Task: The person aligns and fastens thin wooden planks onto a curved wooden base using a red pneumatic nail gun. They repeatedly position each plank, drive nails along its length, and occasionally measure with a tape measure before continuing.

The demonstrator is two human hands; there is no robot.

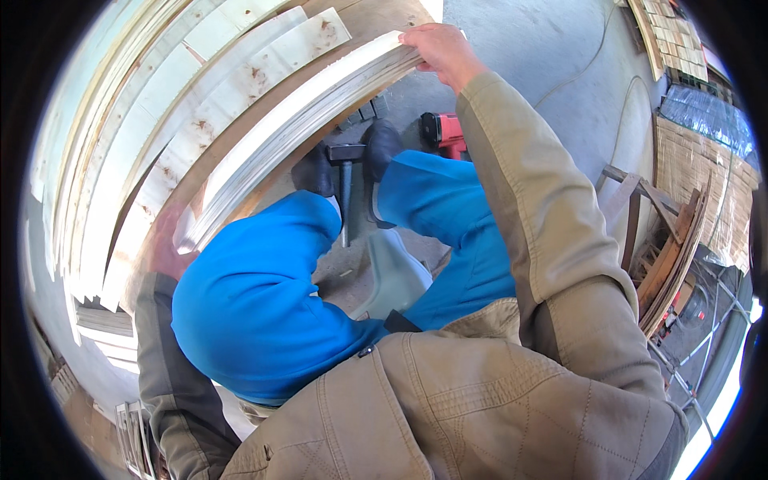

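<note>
A thin stack of long pale wooden boards (pixel 308 112) slants across in front of my knees. My right hand (pixel 442 53) grips its far right end, thumb and fingers closed round the edges. At the near left end, my left hand (pixel 170 240) is closed on the boards; bright sunlight washes out most of its fingers. Below the boards, a hammer (pixel 346 172) stands between my dark shoes, its head up and handle toward me. Beside my right shoe is a red and black power tool (pixel 445 132), partly hidden by my right sleeve.
More pale boards (pixel 200 120), some with knots and brown stains, lie piled to the left. A pale grey-blue plastic piece (pixel 396 272) is between my legs. To the right are bundled wood pieces (pixel 696 160), a leaning stack of brown slats (pixel 676 256) and a cable (pixel 596 60) on the concrete floor.
</note>
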